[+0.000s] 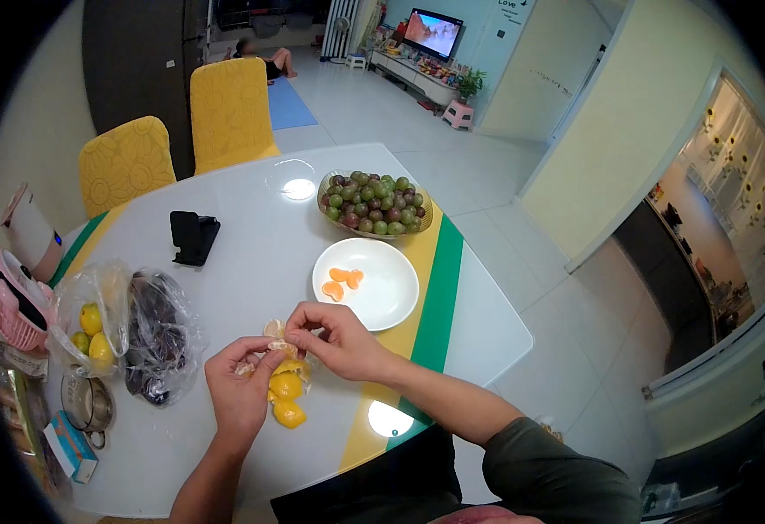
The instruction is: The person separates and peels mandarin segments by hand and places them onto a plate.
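My left hand (238, 384) is closed in a pinch on a mandarin segment (283, 347) with whitish pith on it. From the right, the fingertips of my right hand (340, 339) pinch at the same segment. Another pale mandarin piece (274, 328) shows just beyond the fingers. Below my hands, yellow mandarin peel (288, 412) lies on the table, partly hidden by my left hand. Past my right hand stands a white plate (387, 293), with several orange mandarin segments (333, 291) at its left side.
A basket of grapes (373, 205) stands behind the plate. A black stand (194, 238), a bag of yellow fruit (94, 332), a dark plastic bag (159, 341) and a metal cup (88, 403) are on the left. Yellow chairs (229, 113) line the far side; a person sits on the floor beyond.
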The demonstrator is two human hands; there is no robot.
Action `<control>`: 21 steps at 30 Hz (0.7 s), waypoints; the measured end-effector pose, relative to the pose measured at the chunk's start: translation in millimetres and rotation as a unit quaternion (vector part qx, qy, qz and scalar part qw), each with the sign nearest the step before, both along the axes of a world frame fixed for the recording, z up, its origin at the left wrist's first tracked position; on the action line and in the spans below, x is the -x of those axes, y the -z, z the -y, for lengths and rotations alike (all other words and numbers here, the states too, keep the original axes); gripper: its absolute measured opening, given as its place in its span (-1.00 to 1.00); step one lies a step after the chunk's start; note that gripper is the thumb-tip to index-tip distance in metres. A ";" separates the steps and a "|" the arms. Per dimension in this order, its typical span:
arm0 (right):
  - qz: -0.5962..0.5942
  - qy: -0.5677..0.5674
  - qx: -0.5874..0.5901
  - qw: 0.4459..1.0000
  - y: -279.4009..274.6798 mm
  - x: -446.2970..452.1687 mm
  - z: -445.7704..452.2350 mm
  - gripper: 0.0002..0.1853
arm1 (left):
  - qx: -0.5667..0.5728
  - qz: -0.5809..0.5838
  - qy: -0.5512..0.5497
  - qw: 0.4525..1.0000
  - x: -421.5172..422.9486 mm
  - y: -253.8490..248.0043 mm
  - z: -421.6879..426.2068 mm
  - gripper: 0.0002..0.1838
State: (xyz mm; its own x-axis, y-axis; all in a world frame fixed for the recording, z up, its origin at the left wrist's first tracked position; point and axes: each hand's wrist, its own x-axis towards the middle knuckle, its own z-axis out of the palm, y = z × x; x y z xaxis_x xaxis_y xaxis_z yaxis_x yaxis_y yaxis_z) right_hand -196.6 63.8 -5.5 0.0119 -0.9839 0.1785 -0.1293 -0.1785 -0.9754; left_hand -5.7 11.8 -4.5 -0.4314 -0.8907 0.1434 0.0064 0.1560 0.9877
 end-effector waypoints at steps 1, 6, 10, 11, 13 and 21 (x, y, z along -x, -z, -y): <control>-0.003 0.003 0.001 1.000 0.3 -0.1 -0.2 -0.87 | -0.005 -0.001 0.001 1.000 0.4 -1.5 -0.7 -0.85; -0.031 0.011 0.011 0.999 -2.0 0.0 -1.2 -0.89 | -0.001 0.009 -0.001 1.000 0.1 -2.5 -1.0 -0.86; -0.002 0.011 0.006 1.000 -1.5 -0.9 -1.1 -0.89 | 0.024 0.013 -0.021 0.999 1.3 -3.0 -0.8 -0.85; -0.003 0.013 0.004 1.000 -1.7 -1.0 -1.3 -0.89 | 0.036 0.013 -0.029 0.999 2.0 -3.2 -0.6 -0.84; -0.003 0.019 0.001 1.000 -3.3 -1.0 -1.5 -0.89 | 0.023 0.009 -0.029 0.999 2.5 -5.4 -1.8 -0.84; -0.076 0.020 0.092 0.993 -11.7 -1.5 -0.5 -0.90 | 0.014 0.009 -0.016 1.000 0.9 -1.0 0.4 -0.85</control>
